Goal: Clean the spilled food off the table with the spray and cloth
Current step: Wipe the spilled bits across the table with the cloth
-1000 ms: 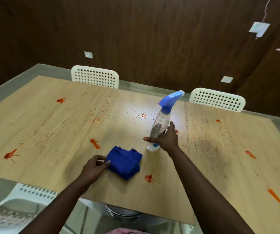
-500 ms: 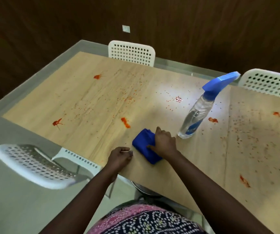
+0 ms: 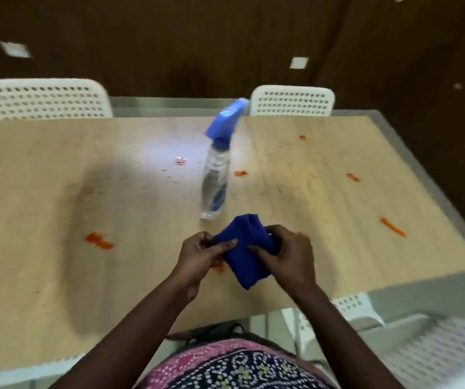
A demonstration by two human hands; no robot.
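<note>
Over table point(image 3: 57, 220) — two hands grip one cloth point(image 3: 246, 248).

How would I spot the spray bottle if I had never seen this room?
Find the long wooden table smeared with red spills. Near its middle, just beyond the two hands gripping a blue cloth, stands the spray bottle. It is the only upright thing there: a clear body with a blue trigger head.

Wood, plastic and soft cloth

The table point(image 3: 57, 220) is pale matt wood grain with a glossy glare patch just left of the clear plastic spray bottle point(image 3: 215, 186); nearer than the bottle, a soft blue cloth point(image 3: 246, 248); beyond it, perforated white plastic chairs point(image 3: 291, 101).
</note>
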